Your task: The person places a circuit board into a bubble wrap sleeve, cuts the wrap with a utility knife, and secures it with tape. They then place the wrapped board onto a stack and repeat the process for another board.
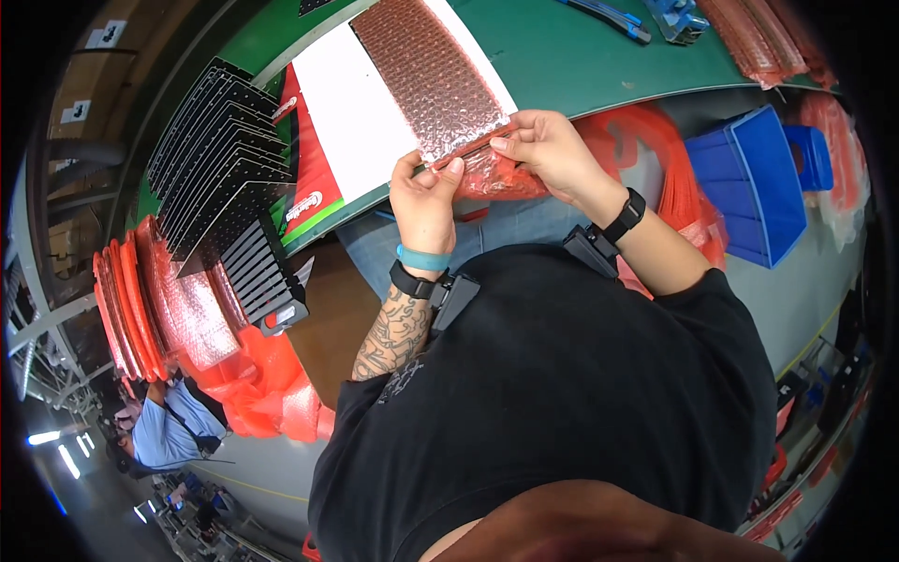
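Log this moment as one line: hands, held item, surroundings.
left hand: holds near edge of red bubble wrap; right hand: holds same edge; beneath wrap: white sheet; at left: black panels; at right: blue bin

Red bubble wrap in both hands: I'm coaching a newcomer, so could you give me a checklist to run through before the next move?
1. Left hand gripping the near end of the red bubble wrap: ok.
2. Right hand gripping the same end: ok.
3. Wrap lying over the white sheet: ok.
4. Blue-and-black tool apart from the wrap: ok, on the green table.
5. Near end fully closed: cannot tell, the hands partly cover it.
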Motion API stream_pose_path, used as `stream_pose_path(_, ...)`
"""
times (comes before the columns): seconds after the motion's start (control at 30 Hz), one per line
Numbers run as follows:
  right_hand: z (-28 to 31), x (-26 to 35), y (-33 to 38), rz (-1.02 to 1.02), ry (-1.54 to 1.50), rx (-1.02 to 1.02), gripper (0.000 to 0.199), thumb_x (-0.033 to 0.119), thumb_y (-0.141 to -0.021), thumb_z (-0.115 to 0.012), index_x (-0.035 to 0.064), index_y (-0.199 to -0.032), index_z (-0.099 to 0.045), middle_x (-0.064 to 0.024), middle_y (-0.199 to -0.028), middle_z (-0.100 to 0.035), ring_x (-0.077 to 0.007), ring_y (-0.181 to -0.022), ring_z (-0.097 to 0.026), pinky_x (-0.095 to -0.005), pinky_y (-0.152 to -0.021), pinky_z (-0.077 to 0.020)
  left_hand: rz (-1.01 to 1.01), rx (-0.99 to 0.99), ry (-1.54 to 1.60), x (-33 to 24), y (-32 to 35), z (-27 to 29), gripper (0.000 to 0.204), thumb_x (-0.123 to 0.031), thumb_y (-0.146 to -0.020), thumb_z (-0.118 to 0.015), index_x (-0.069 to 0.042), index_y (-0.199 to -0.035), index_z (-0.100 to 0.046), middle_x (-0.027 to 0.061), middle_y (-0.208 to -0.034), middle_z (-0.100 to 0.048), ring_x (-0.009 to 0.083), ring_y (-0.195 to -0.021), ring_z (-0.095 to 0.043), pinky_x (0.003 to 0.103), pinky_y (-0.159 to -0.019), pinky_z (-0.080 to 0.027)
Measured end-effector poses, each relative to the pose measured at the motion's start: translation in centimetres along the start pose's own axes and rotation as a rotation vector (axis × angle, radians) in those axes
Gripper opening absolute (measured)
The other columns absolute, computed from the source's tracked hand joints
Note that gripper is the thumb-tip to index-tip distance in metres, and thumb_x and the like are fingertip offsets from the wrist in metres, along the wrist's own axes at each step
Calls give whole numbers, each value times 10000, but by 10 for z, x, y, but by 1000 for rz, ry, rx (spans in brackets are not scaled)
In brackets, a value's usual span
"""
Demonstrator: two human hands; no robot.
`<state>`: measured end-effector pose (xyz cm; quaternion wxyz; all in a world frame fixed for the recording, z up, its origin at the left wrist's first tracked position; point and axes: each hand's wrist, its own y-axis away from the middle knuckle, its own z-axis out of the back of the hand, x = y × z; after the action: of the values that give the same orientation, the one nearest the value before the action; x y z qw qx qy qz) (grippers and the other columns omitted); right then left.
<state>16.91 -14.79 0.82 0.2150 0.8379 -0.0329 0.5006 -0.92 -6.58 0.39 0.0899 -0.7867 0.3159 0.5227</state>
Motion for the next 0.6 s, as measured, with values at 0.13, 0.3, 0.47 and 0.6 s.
stream_pose_path(0.13, -3, 0, 2, 238, 247, -27, 320, 5, -950, -684, -83, -1250, -618, -82, -988, -738, -76, -799, -687, -204, -705, -557, -212, -185, -137, -4, 0, -12, 595, 128, -888, -689, 33, -1417, -434, 195, -1091, -709, 183, -1001, -706, 303, -868, -583)
stream_pose_path(0.3, 3, 2, 4, 331, 539, -68, 354, -27, -936, -694, -105, -1272, -614, -34, -912, -694, -42, -780, -631, -200, -671, -519, -184, -129, -373, -13, -3, -16, 761, 146, -858, -707, 6, -1510, -338, 185, -1056, -708, 173, -929, -716, 278, -815, -591)
stream_pose_path(0.47, 2, 0, 6, 404, 596, -138, 394, -57, -927, -693, -105, -1307, -606, 13, -836, -626, -21, -725, -570, -202, -623, -483, -218, -121, -409, 2, -7, -9, 830, 145, -856, -707, -9, -1560, -295, 165, -1067, -708, 166, -920, -717, 263, -795, -590)
stream_pose_path(0.6, 11, -2, 2, 431, 664, -91, 439, -66, -928, -684, -107, -1351, -575, 17, -818, -611, -15, -696, -552, -202, -597, -466, -299, -149, -321, 12, -10, -12, 852, 146, -852, -707, -10, -1575, -285, 144, -1038, -720, 165, -928, -717, 259, -759, -591)
